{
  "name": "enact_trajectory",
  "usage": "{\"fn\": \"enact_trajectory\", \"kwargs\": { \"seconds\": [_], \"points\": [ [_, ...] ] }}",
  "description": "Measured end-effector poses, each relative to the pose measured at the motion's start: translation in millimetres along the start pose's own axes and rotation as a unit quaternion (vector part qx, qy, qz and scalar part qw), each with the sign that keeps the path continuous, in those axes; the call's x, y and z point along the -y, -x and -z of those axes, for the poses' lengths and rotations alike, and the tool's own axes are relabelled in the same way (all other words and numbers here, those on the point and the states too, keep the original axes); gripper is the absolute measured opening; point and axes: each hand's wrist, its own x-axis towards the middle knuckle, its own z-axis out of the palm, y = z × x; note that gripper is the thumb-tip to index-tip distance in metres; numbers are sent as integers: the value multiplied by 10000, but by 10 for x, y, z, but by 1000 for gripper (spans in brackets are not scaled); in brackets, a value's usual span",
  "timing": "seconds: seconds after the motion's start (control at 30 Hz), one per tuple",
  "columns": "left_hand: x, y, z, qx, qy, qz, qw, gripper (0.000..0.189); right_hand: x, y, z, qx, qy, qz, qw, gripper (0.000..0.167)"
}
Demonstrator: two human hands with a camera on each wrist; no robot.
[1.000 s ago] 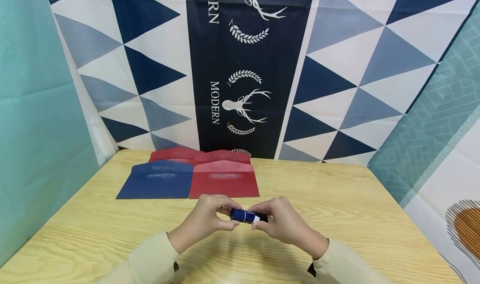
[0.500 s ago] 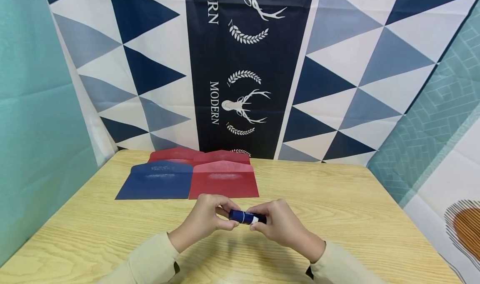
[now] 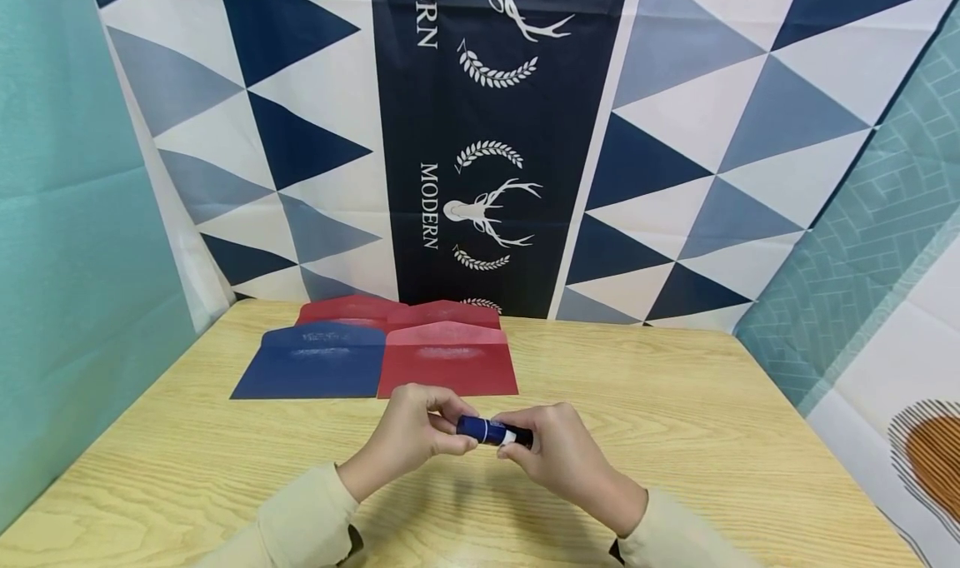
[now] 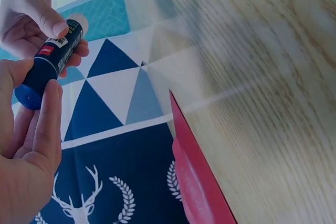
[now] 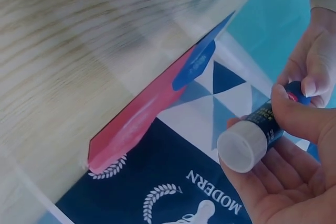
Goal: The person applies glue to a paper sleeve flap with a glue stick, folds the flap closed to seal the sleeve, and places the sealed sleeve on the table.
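Note:
A dark blue glue stick is held level between both hands above the table, in the middle of the head view. My left hand pinches its blue end between thumb and fingers. Thumb and fingers of my right hand grip the other end. In the left wrist view the glue stick shows a printed label with a small red patch. Its whitish end faces the camera in the right wrist view, beside the right fingers. Part of the barrel is hidden by the right thumb.
Beyond the hands, a blue envelope and a red envelope lie side by side with flaps raised, whitish smears across them. Two more red envelopes lie behind. The wooden table ends at a patterned cloth backdrop.
Both hands and the glue stick have shifted very slightly left. My right hand has tipped a little lower, its grip kept. The envelopes lie as before.

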Motion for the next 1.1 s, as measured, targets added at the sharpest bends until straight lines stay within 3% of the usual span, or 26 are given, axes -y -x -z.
{"fn": "enact_trajectory", "kwargs": {
  "seconds": [0.13, 0.23, 0.33, 0.43, 0.53, 0.6, 0.67, 0.77, 0.83, 0.93, 1.0, 1.1],
  "points": [
    [-6, -12, -6, -190, 116, 296, 9993, 22, 2, 15, -20, -418, 464, 440, 9971, 23],
    [-22, -18, -4, -317, 250, 547, 9977, 22, 9, 23, -39, -793, 865, 831, 9896, 25],
    [-40, -20, -4, -386, 521, 821, 9945, 23, 15, 32, -67, -1221, 1374, 1243, 9751, 31],
    [-51, -19, -8, -468, 772, 1018, 9907, 25, 16, 37, -90, -1661, 1883, 1660, 9536, 40],
    [-53, -18, -12, -502, 855, 974, 9903, 27, 10, 30, -97, -1930, 2085, 1824, 9413, 43],
    [-53, -13, -8, -461, 818, 784, 9925, 26, 4, 19, -90, -1934, 2010, 1753, 9442, 42],
    [-52, -11, 2, -399, 625, 445, 9963, 25, -1, 7, -71, -1765, 1789, 1551, 9554, 39],
    [-46, -1, 23, -326, -26, -448, 9985, 27, -8, -1, -34, -1275, 1204, 1090, 9785, 33],
    [-31, 3, 39, -368, -626, -1226, 9898, 30, -15, 3, -10, -976, 883, 824, 9879, 31],
    [4, 5, 64, -429, -1270, -2277, 9645, 34, -32, 13, 17, -693, 696, 726, 9925, 26],
    [30, 7, 76, -384, -1406, -2682, 9523, 35, -41, 22, 27, -576, 739, 803, 9924, 23],
    [57, 14, 82, -274, -1402, -2840, 9481, 33, -49, 28, 29, -479, 735, 947, 9916, 20]
  ]
}}
